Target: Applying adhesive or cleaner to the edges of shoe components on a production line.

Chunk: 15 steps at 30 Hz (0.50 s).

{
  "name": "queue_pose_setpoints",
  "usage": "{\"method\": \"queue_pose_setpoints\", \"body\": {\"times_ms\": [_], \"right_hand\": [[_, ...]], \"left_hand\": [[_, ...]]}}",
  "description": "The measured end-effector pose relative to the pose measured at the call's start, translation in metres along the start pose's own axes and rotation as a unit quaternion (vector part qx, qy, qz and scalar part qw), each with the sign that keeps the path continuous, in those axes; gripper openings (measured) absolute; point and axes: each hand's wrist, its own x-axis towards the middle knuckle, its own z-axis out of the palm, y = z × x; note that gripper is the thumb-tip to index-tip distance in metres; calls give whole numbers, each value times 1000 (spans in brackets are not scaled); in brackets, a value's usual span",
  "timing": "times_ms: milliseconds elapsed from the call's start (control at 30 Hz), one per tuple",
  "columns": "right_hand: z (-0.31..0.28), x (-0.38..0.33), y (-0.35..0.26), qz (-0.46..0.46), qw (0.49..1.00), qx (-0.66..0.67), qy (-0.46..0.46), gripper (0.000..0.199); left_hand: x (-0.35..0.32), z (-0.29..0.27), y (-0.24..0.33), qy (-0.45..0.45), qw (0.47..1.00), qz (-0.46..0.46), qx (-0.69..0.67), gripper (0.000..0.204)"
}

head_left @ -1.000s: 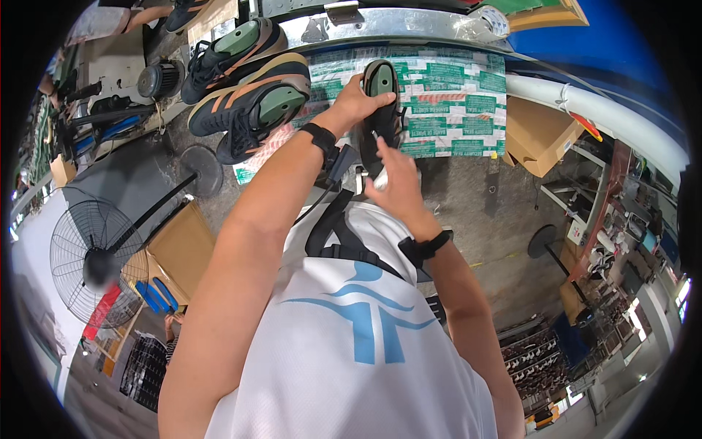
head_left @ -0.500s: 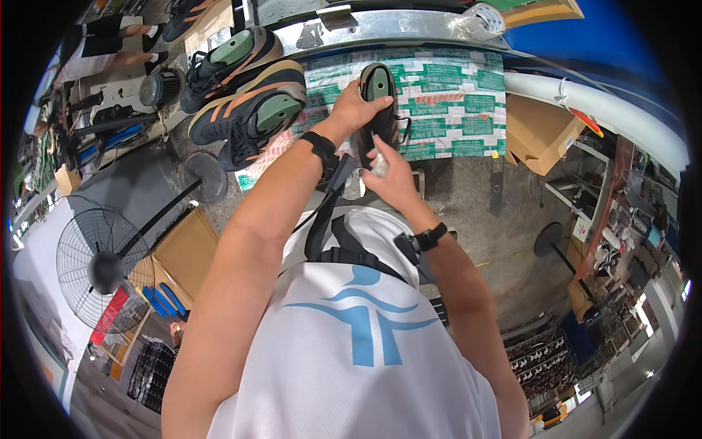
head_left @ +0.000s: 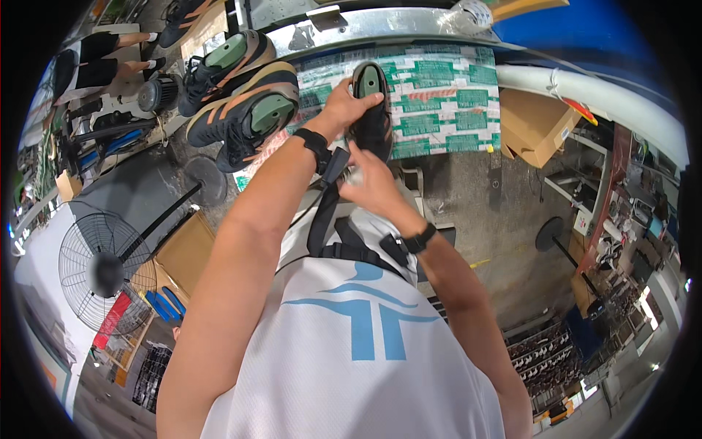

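Note:
A dark sneaker with a green insert in its opening lies on a board wrapped in green-and-white printed tape, its toe toward me. My left hand grips it at the collar, thumb across the opening and fingers along its left side. Close to the toe is my right hand, its index finger stretched toward the shoe and the other fingers curled. A bit of something whitish shows beside those fingers, too hidden to name. To the left, a pair of similar shoes with orange stripes and green inserts lies on its side.
A metal rail runs along the far side, with a roll of tape on it. An open cardboard box stands to the right below a white pipe. A large fan stands at left; another person's legs show far left.
My right hand has shifted slightly left and down toward me, and the whitish thing in it is now mostly hidden. My left hand keeps its hold on the sneaker.

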Motion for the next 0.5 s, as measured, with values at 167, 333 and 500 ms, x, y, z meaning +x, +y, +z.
{"method": "queue_pose_setpoints", "body": {"times_ms": [167, 333, 500], "right_hand": [[-43, -48, 18, 7, 999, -33, -31, 92], [-40, 3, 31, -39, 990, -134, 17, 93], [-50, -5, 46, -106, 961, -249, 54, 96]], "left_hand": [[3, 3, 3, -5, 1000, 14, 1, 96], [5, 2, -16, 16, 1000, 12, 11, 94], [-7, 5, 16, -13, 1000, -19, -1, 94]]}}
